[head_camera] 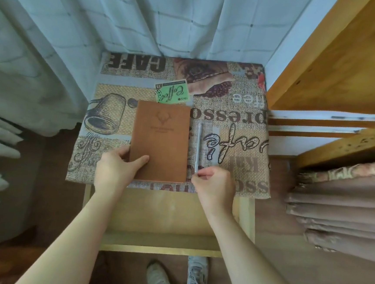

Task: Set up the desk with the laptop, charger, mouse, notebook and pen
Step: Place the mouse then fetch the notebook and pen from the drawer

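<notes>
A brown notebook point(160, 140) with an embossed deer head lies closed on the small desk point(238, 146), which has a coffee-print cloth over it. My left hand point(117, 169) grips the notebook's near left corner, thumb on the cover. Just right of the notebook a clear pen point(198, 142) lies pointing away from me. My right hand point(214, 185) pinches the pen's near end between its fingertips. No laptop, charger or mouse is in view.
An open wooden drawer point(164, 241) sticks out below the desk's front edge. A wooden shelf unit point(338, 64) with folded brown fabric point(339, 209) stands on the right. Pale curtains point(55, 39) hang behind and left. My shoes point(197, 278) are on the floor.
</notes>
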